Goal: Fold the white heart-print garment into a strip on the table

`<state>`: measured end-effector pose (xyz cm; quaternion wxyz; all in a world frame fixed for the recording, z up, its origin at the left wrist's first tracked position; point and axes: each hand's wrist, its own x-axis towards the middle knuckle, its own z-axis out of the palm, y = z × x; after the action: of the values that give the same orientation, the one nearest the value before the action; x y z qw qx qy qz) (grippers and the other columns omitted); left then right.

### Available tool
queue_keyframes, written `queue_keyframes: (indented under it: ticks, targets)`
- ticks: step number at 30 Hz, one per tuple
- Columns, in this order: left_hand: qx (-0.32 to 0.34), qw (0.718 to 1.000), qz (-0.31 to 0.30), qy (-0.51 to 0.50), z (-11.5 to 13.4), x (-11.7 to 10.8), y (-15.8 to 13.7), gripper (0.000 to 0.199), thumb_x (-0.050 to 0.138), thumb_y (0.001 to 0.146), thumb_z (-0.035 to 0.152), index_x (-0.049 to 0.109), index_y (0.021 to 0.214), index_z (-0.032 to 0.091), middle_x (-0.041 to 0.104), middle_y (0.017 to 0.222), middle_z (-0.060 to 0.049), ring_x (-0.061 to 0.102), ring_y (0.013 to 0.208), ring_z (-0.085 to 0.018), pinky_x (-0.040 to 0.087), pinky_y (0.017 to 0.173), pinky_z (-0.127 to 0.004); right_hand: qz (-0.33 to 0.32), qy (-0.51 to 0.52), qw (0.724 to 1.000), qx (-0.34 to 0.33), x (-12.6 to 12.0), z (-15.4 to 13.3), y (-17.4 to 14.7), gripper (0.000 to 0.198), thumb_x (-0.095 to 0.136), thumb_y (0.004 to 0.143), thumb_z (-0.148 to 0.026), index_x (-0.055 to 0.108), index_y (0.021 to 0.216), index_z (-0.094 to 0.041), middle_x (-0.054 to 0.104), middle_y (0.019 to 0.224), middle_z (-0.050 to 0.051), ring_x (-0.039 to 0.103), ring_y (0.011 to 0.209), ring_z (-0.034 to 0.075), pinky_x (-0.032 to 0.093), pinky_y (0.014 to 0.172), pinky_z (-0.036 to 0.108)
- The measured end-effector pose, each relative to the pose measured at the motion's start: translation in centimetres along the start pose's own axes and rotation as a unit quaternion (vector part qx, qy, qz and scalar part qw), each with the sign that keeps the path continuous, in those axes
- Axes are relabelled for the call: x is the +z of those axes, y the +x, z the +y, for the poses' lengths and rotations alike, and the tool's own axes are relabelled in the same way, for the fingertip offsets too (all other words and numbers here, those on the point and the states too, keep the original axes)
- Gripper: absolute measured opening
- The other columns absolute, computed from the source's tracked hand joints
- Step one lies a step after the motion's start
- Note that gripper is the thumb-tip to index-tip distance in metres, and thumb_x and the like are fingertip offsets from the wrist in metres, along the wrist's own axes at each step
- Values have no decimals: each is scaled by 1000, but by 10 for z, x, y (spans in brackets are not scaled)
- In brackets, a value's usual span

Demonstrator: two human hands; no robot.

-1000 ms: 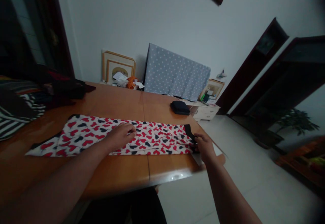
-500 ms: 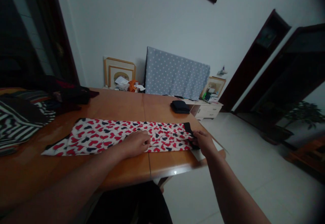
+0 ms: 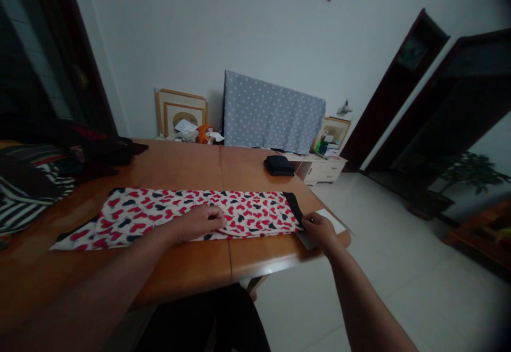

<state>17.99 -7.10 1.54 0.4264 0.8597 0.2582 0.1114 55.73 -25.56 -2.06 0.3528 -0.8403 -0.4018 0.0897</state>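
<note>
The garment (image 3: pixel 255 211), white with red and dark hearts, lies stretched along the near edge of the table (image 3: pixel 179 165), its pointed end toward the left end and its black band (image 3: pixel 293 205) close to the near right corner. The right hand (image 3: pixel 319 229) pinches the near end of that band between thumb and fingertips. Half a second ago the band was bunched dark around those fingers; now it shows as a smoother slanting strip running down to them, and the cloth beside it lies flatter, with fewer creases.

The left hand (image 3: pixel 203 221) rests on the middle of the garment with its fingers curled in; I cannot tell whether they grip the cloth. A second ago it sat farther left of the seam across the table; now its fingertips are just beside that seam, much as in the middle frame. A raised fold runs from them toward the right hand.

More of the white sheet (image 3: pixel 333 221) by the near right corner now shows past the right hand. The dark folded cloth (image 3: pixel 278 165) near the far right corner and the striped clothes (image 3: pixel 35 195) at the left end have kept their places on the table.
</note>
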Motion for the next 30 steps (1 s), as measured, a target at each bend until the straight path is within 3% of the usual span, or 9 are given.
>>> queue_keyframes:
  ticks: [5,8,11,13,15,18,23,27,30]
  targets:
    - [6,986,164,31,-12,-9,9,34,49,93,50,60,79,21,60,75,0,54,71,-16,43,69,-29,48,-49,998,13,-11,-4,13,33,59,86,-49,76,97,-23,75,82,6,68,77,23,45,68,30]
    - [18,971,204,123,-23,-17,10,37,44,95,50,64,83,22,66,83,-4,60,79,-20,46,76,-33,40,-86,995,32,-13,-13,26,37,53,91,-49,75,99,-21,76,86,8,70,79,23,46,69,30]
    - [22,955,202,216,-37,-19,7,45,41,97,54,71,107,22,71,116,-11,63,108,-27,46,96,-41,12,-130,990,49,-7,-22,42,42,48,93,-52,75,92,-20,77,91,13,71,88,26,47,74,32]
    - [-8,947,183,263,-45,-15,4,57,43,95,62,67,129,23,61,142,-14,52,132,-32,37,110,-48,2,-147,987,60,1,-28,51,46,50,91,-57,74,85,-18,77,93,17,72,92,30,48,77,35]
    - [-51,942,153,296,-51,-10,3,72,44,91,72,59,143,24,50,155,-14,40,144,-36,27,117,-53,-8,-161,984,71,9,-34,59,50,54,87,-62,74,83,-17,76,95,21,72,94,33,49,78,38]
    - [-78,937,125,317,-56,-5,3,88,43,86,82,52,150,23,42,161,-14,34,149,-38,20,120,-55,-12,-177,981,84,18,-39,67,54,64,78,-69,74,88,-17,76,99,22,72,96,35,50,78,40]
    - [-78,936,137,316,-57,-4,4,92,44,83,85,50,152,25,41,161,-13,33,149,-38,18,121,-54,-13,-111,991,74,25,-39,71,45,80,67,-59,72,82,-18,76,89,19,72,95,33,50,71,35]
    - [-78,938,137,307,-57,-3,3,92,44,82,85,50,152,25,41,162,-13,33,149,-39,17,121,-55,-36,-88,994,52,29,-40,70,32,79,72,-50,67,68,-21,70,67,10,69,72,26,47,59,32]
    - [-72,940,141,302,-57,-3,2,93,43,83,85,51,152,24,41,162,-13,33,149,-40,17,121,-56,-42,-81,996,24,32,-42,70,27,73,80,-45,66,68,-21,69,65,6,66,65,21,44,58,29]
